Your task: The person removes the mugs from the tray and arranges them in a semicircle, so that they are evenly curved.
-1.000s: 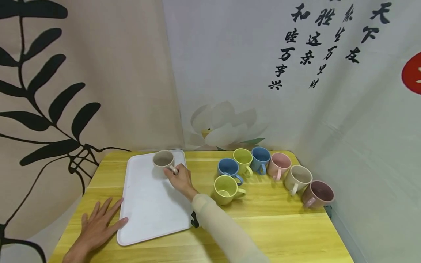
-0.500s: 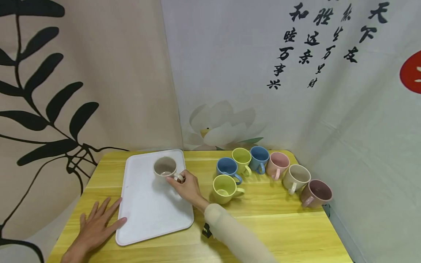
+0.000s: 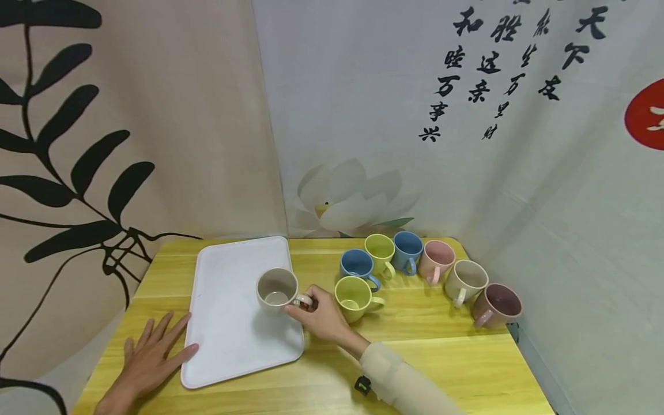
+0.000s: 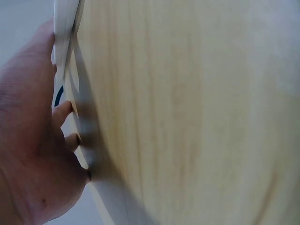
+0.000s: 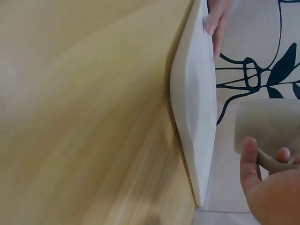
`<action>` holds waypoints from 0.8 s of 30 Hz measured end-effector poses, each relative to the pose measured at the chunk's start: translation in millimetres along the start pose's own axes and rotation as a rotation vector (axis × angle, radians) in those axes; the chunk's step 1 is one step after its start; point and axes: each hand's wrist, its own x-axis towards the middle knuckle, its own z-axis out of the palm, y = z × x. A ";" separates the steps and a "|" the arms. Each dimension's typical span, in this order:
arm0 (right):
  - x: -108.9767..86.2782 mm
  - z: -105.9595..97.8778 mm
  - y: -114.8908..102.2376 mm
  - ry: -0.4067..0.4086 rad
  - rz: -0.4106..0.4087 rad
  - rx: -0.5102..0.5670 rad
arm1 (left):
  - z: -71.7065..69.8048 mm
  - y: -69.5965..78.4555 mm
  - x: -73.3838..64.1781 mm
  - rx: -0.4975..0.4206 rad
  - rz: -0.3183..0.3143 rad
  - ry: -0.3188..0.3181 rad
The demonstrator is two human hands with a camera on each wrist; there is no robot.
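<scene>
My right hand [image 3: 327, 318] grips the handle of a greyish-beige mug [image 3: 277, 287] and holds it upright above the right side of a white tray [image 3: 228, 323]. In the right wrist view the same mug [image 5: 267, 123] is raised off the tray, thumb and fingers around its handle. My left hand [image 3: 150, 360] lies on the table with fingers spread, its thumb and fingertips at the tray's left edge. The left wrist view has the left hand [image 4: 37, 136] beside the tray's rim.
Right of the tray stand a near yellow mug [image 3: 354, 300], a blue mug [image 3: 356, 262], a far yellow mug [image 3: 380, 248], another blue mug [image 3: 407, 249], a pink mug [image 3: 437, 259], a cream mug [image 3: 467, 278] and a mauve mug [image 3: 498, 305]. A printed curtain hangs behind the table.
My right hand has carried the greyish-beige mug from the tray's far end toward me and to the right. The left hand stays at the tray's edge.
</scene>
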 end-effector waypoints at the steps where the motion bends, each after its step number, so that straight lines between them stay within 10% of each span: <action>1: -4.2 -3.7 0.5 -0.013 -0.004 0.007 | 0.0 -0.3 -0.5 0.001 0.002 0.002; 24: -75.0 -109.1 39.3 -0.201 -0.109 0.090 | 0.7 -2.8 1.1 0.012 0.005 -0.001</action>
